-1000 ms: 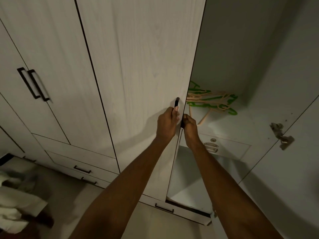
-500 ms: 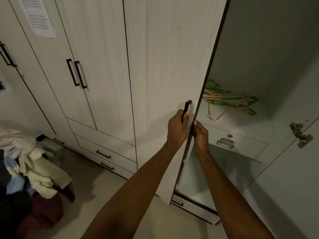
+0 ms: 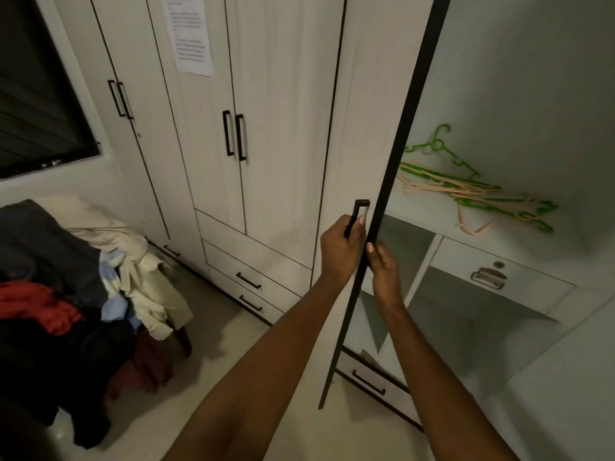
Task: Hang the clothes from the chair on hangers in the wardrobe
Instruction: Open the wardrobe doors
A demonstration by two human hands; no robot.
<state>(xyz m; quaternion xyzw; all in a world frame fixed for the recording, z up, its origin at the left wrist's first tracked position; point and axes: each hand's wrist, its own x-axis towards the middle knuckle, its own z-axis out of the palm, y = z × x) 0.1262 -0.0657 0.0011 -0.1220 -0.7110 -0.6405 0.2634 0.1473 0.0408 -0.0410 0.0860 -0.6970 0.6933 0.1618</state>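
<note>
**Inspector:** State your hands and the risks.

**I:** My left hand (image 3: 341,249) gripped the black handle (image 3: 357,216) of the wardrobe door (image 3: 372,128); my right hand (image 3: 382,267) pinched the door's dark edge just beside it. The clothes (image 3: 83,281) lay heaped on the chair at near left, well apart from me. The hangers (image 3: 472,191), green and peach, lay tangled on the wardrobe shelf (image 3: 432,221) at far right. I judged my right fingers could be caught if the door swung shut, and the tangled hangers could drag one another off the shelf.

**Inspector:** Any writing?

**I:** One printed sheet (image 3: 189,34) was on a far door; its text was too small to read. No brands were visible.
</note>
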